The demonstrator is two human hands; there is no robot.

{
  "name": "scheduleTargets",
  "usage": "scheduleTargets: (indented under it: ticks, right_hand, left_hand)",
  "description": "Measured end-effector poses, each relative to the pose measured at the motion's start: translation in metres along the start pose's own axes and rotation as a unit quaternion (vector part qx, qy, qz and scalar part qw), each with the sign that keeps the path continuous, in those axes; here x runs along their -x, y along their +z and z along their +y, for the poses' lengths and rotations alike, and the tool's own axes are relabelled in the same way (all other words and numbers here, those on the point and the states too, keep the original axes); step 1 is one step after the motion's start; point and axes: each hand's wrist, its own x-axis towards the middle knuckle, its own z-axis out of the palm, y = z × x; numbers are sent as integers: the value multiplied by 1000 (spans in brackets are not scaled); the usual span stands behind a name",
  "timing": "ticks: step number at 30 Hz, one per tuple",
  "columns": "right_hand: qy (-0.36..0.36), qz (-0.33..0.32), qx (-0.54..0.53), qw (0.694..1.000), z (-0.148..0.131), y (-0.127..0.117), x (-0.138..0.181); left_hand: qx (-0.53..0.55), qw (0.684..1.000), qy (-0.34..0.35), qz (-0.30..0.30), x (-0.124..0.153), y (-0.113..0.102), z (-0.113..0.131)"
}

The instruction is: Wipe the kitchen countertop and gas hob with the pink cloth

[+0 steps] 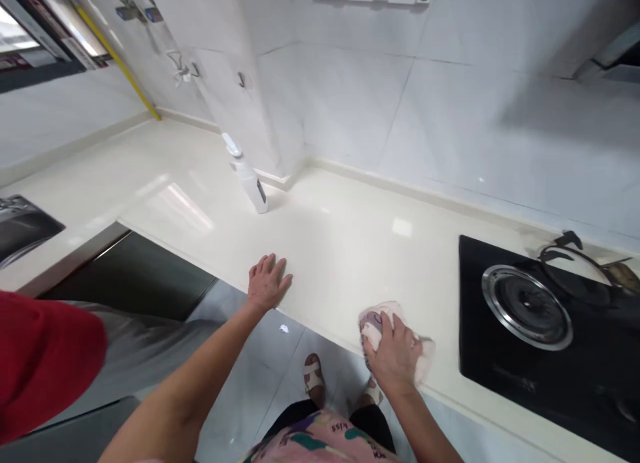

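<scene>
My right hand [395, 353] presses a pale pink cloth [425, 363] with a dark printed patch onto the white countertop [340, 250], near its front edge and left of the stove. The fingers are curled over the cloth, which is bunched beneath them. My left hand [267, 282] rests on the counter's front edge with its fingers spread, and nothing is in it. Beyond that hand, a white spray bottle [249, 183] stands on the counter close to the wall corner.
A black gas stove [480, 356] with a round burner [527, 306] lies at right, a pan-like item [575, 270] behind it. A person in a red cap [50, 356] is at lower left, near a sink [25, 226]. A yellow pipe [120, 63] runs down the wall.
</scene>
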Motion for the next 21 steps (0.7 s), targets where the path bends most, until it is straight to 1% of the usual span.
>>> scheduleTargets:
  ticks: [3, 6, 9, 11, 12, 13, 15, 17, 18, 19, 20, 21]
  right_hand:
    - [-73, -30, -30, 996, -46, -4, -12]
    - [-162, -65, -73, 982, -83, -8, -12]
    - [-247, -102, -134, 954, -105, -8, -7]
    - [-272, -126, -214, 930, -112, -7, -2]
    - [-266, -133, -271, 916, -114, -7, 0]
    - [-241, -139, -335, 900, -115, -8, 2]
    - [-146, -149, -464, 861, -113, -10, 1]
    - [-47, -167, -564, 807, -100, -14, -7]
    - [-18, -180, -599, 780, -88, -17, -15]
    - [-2, -189, -618, 763, -73, -19, -25]
    - [9, -185, -623, 760, -55, -21, -36]
    - [20, -169, -611, 773, -34, -23, -47]
  left_hand:
    - [2, 1000, -1, 9, 3, 3, 3]
    - [10, 1000, 1, 8, 5, 3, 4]
    - [20, 1000, -3, 19, 6, 4, 2]
    - [27, 999, -4, 25, 6, 5, 1]
    - [30, 999, -5, 27, 7, 6, 1]
    - [33, 999, -5, 29, 7, 7, 1]
    - [38, 999, -4, 33, 7, 8, 0]
    - [40, 999, -2, 36, 8, 8, 0]
    - [39, 999, -1, 37, 8, 7, 0]
    - [39, 999, -1, 37, 8, 7, 0]
    - [39, 999, 0, 38, 8, 6, 0]
    - [39, 999, 1, 38, 8, 6, 0]
